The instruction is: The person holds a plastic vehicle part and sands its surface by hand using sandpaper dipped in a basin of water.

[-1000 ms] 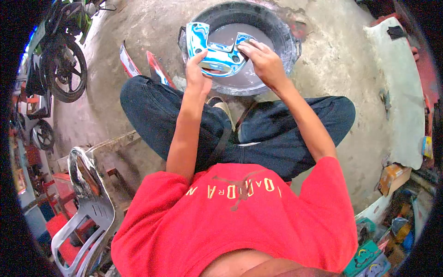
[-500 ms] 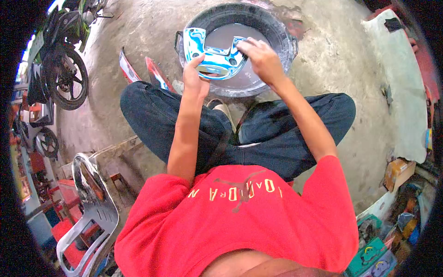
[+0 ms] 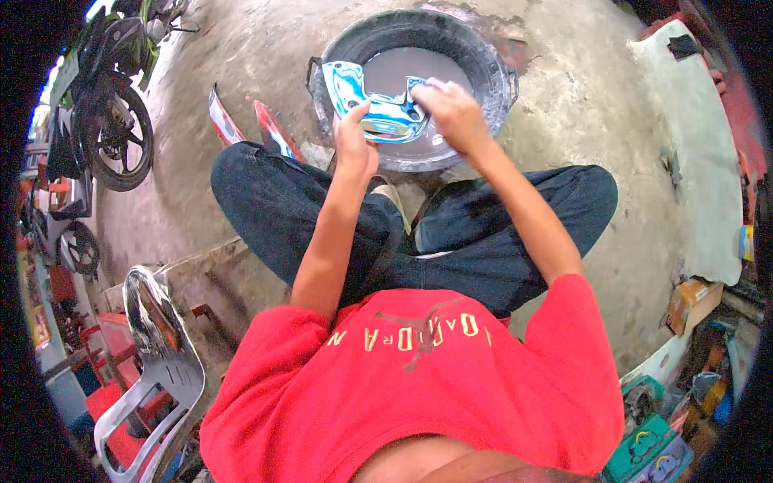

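Observation:
Over a large black tub (image 3: 354,36) of greyish water, a glossy U-shaped plastic panel (image 3: 386,119) with blue-and-white swirls is held tilted. My left hand (image 3: 354,143) grips its lower left side, thumb on top and fingers underneath. At the panel's right arm, my right hand (image 3: 455,114) has its fingers bent and pressed together against the surface. Those fingertips are slightly blurred, and whatever lies under them is hidden.
Red-and-white curved panels (image 3: 275,129) lie on the concrete floor by my left knee. A motorcycle wheel (image 3: 119,133) stands at the left, with a grey plastic chair (image 3: 161,362) nearer me. A cardboard box (image 3: 694,306) and green cases (image 3: 640,447) are at the right.
The panel has shifted slightly down and right and turned a little clockwise. My left hand has moved with it, and my right hand has shifted slightly along the panel's right arm.

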The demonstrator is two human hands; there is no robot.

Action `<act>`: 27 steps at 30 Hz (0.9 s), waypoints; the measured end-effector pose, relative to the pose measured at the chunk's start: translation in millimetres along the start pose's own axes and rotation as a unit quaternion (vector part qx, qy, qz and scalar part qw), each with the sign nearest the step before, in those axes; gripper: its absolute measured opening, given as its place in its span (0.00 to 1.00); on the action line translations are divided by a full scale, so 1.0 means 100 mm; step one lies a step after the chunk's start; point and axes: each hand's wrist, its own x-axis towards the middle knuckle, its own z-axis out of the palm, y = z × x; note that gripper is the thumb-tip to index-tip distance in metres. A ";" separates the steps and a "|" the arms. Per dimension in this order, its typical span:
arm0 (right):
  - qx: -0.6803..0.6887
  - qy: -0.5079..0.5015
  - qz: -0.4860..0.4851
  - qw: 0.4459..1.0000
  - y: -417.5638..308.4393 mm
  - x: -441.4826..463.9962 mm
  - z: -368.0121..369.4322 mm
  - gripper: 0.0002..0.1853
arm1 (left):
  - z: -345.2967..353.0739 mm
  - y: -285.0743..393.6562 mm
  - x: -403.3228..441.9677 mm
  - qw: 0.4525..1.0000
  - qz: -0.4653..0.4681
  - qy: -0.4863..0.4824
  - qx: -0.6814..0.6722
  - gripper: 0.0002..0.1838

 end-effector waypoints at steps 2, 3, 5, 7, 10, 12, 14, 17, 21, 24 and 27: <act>-0.003 0.041 -0.042 0.998 0.09 -0.07 0.10 0.19 | -0.06 -0.06 0.04 1.000 -0.011 -0.007 -0.001 0.18; 0.027 0.037 -0.056 0.997 -0.04 -0.09 0.09 0.19 | -0.06 -0.04 0.05 1.000 -0.013 -0.003 -0.010 0.18; 0.053 0.025 -0.079 0.995 -0.26 -0.13 0.00 0.19 | -0.15 -0.05 0.14 1.000 -0.017 0.002 -0.018 0.16; 0.008 0.009 -0.050 0.999 -0.01 -0.04 0.06 0.19 | -0.05 -0.02 0.07 1.000 -0.016 -0.003 -0.003 0.15; 0.018 0.017 -0.036 0.999 0.06 -0.04 0.08 0.19 | -0.07 -0.08 0.08 1.000 -0.012 -0.010 -0.002 0.15; 0.112 0.040 -0.075 0.990 -0.18 -0.15 0.11 0.19 | -0.12 -0.01 0.12 0.999 -0.028 0.012 -0.020 0.15; 0.075 0.029 -0.057 0.995 -0.09 -0.12 0.08 0.19 | -0.08 0.01 0.07 1.000 -0.011 0.008 -0.012 0.14; 0.000 0.012 -0.010 1.000 0.16 -0.09 0.12 0.23 | 0.09 0.01 -0.09 0.999 0.009 0.012 0.034 0.12; 0.118 0.045 -0.058 0.990 -0.26 -0.11 -0.05 0.21 | -0.09 0.03 0.08 0.999 -0.032 0.000 -0.042 0.19; 0.015 0.026 0.007 1.000 0.06 0.02 0.02 0.22 | 0.04 -0.01 -0.04 0.999 0.032 -0.011 -0.006 0.16; 0.067 0.052 -0.053 0.995 -0.20 -0.07 0.03 0.21 | -0.01 0.00 0.05 0.999 -0.003 -0.001 -0.038 0.17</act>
